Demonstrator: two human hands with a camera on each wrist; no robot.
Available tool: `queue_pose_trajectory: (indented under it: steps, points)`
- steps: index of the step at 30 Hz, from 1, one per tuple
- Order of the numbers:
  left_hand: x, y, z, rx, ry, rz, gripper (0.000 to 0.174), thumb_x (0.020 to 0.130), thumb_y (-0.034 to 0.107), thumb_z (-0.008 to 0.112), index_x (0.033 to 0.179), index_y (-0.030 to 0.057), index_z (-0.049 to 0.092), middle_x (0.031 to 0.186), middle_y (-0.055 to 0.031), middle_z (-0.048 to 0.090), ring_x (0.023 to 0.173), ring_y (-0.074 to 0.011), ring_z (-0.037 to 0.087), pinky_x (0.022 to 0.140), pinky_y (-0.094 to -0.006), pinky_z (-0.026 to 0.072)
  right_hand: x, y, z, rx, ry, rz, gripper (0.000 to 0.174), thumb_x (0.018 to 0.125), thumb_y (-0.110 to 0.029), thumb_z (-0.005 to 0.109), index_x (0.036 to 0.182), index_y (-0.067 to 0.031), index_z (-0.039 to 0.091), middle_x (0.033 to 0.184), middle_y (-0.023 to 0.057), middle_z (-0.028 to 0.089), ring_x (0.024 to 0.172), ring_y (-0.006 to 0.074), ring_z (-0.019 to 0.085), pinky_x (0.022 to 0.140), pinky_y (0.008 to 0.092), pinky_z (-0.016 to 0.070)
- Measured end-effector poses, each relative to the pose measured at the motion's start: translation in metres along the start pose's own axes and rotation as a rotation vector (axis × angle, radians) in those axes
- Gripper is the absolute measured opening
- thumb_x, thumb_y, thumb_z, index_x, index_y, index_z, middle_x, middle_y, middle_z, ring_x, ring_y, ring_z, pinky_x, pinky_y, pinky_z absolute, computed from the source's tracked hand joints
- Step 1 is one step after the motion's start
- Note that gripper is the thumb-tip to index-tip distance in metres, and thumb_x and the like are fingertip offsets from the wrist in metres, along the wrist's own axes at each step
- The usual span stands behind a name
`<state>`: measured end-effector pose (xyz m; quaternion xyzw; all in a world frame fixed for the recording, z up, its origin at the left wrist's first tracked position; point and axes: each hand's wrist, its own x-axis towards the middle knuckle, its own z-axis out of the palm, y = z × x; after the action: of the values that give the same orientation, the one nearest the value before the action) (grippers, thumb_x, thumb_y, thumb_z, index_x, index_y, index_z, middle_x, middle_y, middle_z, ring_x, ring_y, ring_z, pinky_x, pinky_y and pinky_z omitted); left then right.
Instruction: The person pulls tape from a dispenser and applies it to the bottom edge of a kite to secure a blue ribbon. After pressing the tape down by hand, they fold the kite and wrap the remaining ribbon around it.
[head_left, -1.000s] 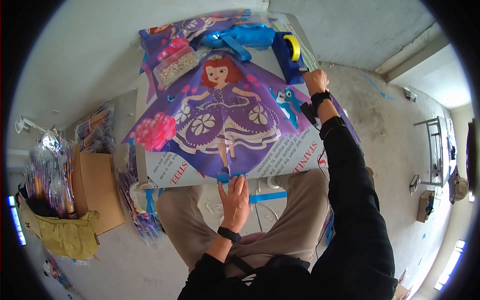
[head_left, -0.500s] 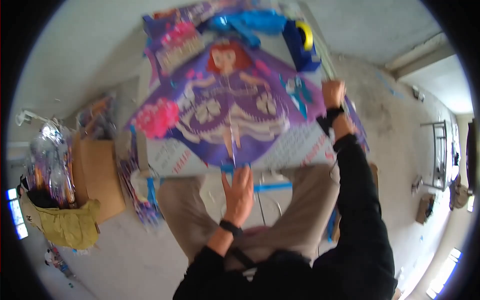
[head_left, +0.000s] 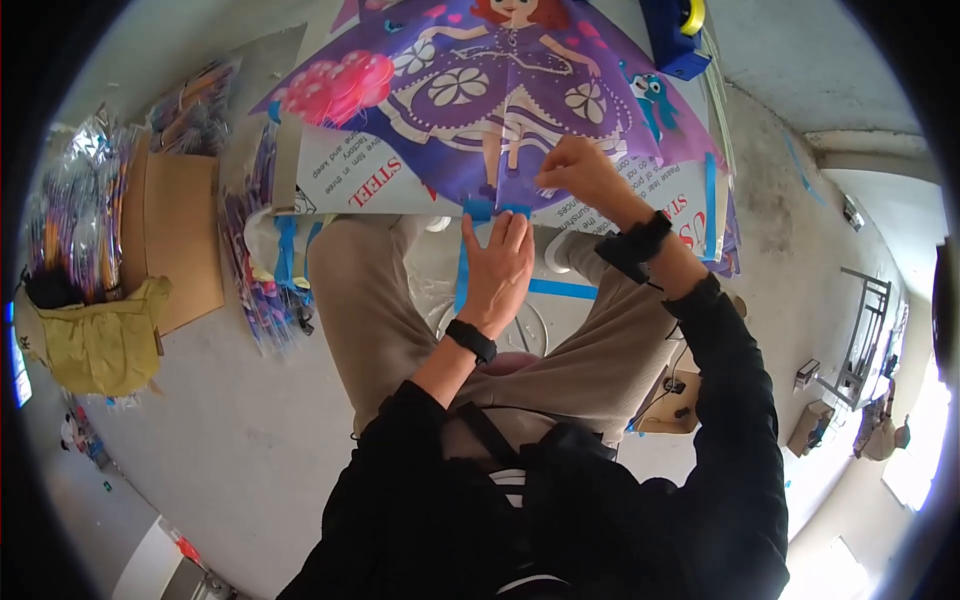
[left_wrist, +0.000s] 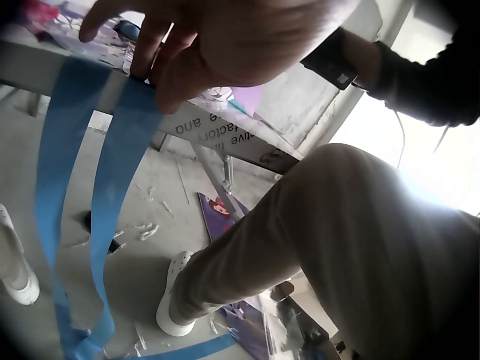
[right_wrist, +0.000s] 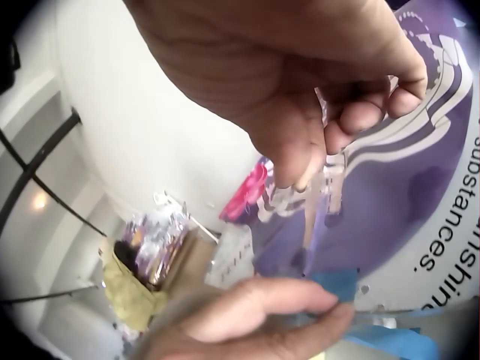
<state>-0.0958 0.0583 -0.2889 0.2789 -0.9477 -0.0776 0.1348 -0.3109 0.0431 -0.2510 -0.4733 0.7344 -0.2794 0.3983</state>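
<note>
A purple kite sheet [head_left: 540, 90] printed with a red-haired princess lies on the board. My left hand [head_left: 497, 275] rests its extended fingers on blue ribbon [head_left: 478, 209] at the sheet's bottom tip, by the board's near edge. Two lengths of ribbon [left_wrist: 116, 172] hang below that hand [left_wrist: 247, 37] in the left wrist view. Over the sheet's lower part, my right hand [head_left: 590, 182] pinches a small clear strip [head_left: 546, 191], apparently tape. In the right wrist view the right hand [right_wrist: 300, 82] is above the left hand [right_wrist: 255, 322], not touching it.
A blue tape dispenser [head_left: 680, 45] with a yellow ring stands at the board's far right. Another blue strip [head_left: 711, 205] lies along the right edge. On the floor at left are a cardboard box [head_left: 180, 235] and packaged bundles; an open box [head_left: 668, 402] sits at right.
My right hand has come from beside the dispenser to above the sheet's lower part. The left hand still rests on the ribbon. The head view has shifted down toward my lap.
</note>
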Motion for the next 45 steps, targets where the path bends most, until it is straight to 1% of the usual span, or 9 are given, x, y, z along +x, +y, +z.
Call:
queue_pose_trajectory:
  steps: [1,3,4,7,9,12,23,36,45]
  points:
    - [0.000,0.000,0.000,-0.002,0.026,-0.001,0.023,0.088,0.010,0.064,0.108,0.0000,0.067,0.112,-0.0048,0.052,0.118,-0.0212,0.054,0.107,-0.0670,0.0319,0.003,0.001,0.011,-0.004,-0.010,0.000,0.019,0.074,-0.016,0.081,0.083,-0.0009,0.075,0.084,0.0067,0.061,0.078,0.0179,0.062,0.072,0.0311,0.0475]
    - [-0.001,0.000,0.000,-0.005,0.050,-0.013,0.021,0.089,0.011,0.064,0.106,0.0000,0.068,0.111,-0.0045,0.052,0.116,-0.0212,0.054,0.107,-0.0672,0.0309,0.010,0.005,0.027,-0.167,-0.019,0.005,0.020,0.066,-0.021,0.080,0.078,-0.0056,0.076,0.084,0.0114,0.070,0.079,0.0285,0.067,0.080,0.0419,0.0478]
    - [-0.001,0.001,0.000,-0.008,0.048,-0.018,0.019,0.089,0.011,0.064,0.105,-0.0001,0.068,0.111,-0.0042,0.053,0.113,-0.0212,0.054,0.108,-0.0666,0.0306,0.012,0.004,0.031,-0.171,-0.029,0.006,0.020,0.066,-0.021,0.080,0.078,-0.0056,0.076,0.084,0.0114,0.070,0.079,0.0285,0.067,0.080,0.0419,0.0478]
    - [-0.002,0.001,0.003,-0.019,0.065,-0.027,0.018,0.090,0.010,0.064,0.104,-0.0004,0.069,0.109,-0.0041,0.053,0.107,-0.0213,0.055,0.107,-0.0653,0.0309,0.012,0.002,0.039,-0.263,-0.050,-0.033,0.017,0.071,-0.018,0.080,0.080,-0.0046,0.076,0.088,0.0078,0.060,0.089,0.0250,0.060,0.079,0.0377,0.0455]
    - [-0.004,0.001,0.008,-0.022,0.085,-0.031,0.019,0.089,0.009,0.065,0.104,-0.0005,0.069,0.109,-0.0043,0.054,0.103,-0.0214,0.055,0.107,-0.0646,0.0314,0.010,0.001,0.043,-0.391,-0.006,-0.119,0.017,0.071,-0.021,0.079,0.079,-0.0061,0.076,0.090,0.0072,0.060,0.099,0.0270,0.056,0.088,0.0419,0.0414]
    - [-0.005,0.000,0.008,-0.034,0.105,-0.034,0.020,0.088,0.008,0.067,0.106,-0.0008,0.069,0.108,-0.0050,0.055,0.099,-0.0210,0.056,0.106,-0.0632,0.0328,0.006,-0.003,0.045,-0.391,-0.065,-0.072,0.017,0.071,-0.022,0.079,0.078,-0.0067,0.075,0.091,0.0066,0.060,0.103,0.0278,0.054,0.093,0.0432,0.0378]
    - [-0.005,0.000,0.006,-0.004,0.090,-0.018,0.014,0.087,0.009,0.068,0.097,0.0012,0.073,0.110,-0.0045,0.054,0.096,-0.0196,0.056,0.105,-0.0626,0.0331,0.005,0.000,0.052,-0.446,-0.029,-0.084,0.014,0.071,-0.020,0.078,0.076,-0.0077,0.075,0.090,0.0067,0.059,0.100,0.0288,0.055,0.090,0.0448,0.0383]
    - [-0.006,-0.001,0.008,-0.026,0.078,-0.014,0.019,0.084,0.009,0.069,0.100,0.0003,0.074,0.111,-0.0052,0.054,0.096,-0.0205,0.056,0.104,-0.0634,0.0333,0.004,0.004,0.060,-0.548,0.021,-0.158,0.013,0.072,-0.021,0.079,0.077,-0.0098,0.075,0.092,0.0062,0.058,0.102,0.0285,0.054,0.087,0.0462,0.0385]
    - [-0.008,-0.002,0.008,-0.066,0.066,-0.010,0.017,0.082,0.008,0.070,0.096,0.0021,0.075,0.114,-0.0053,0.056,0.100,-0.0218,0.056,0.106,-0.0642,0.0314,0.002,0.005,0.064,-0.606,0.057,-0.166,0.014,0.072,-0.022,0.078,0.076,-0.0092,0.075,0.094,0.0062,0.058,0.102,0.0288,0.054,0.086,0.0466,0.0390]
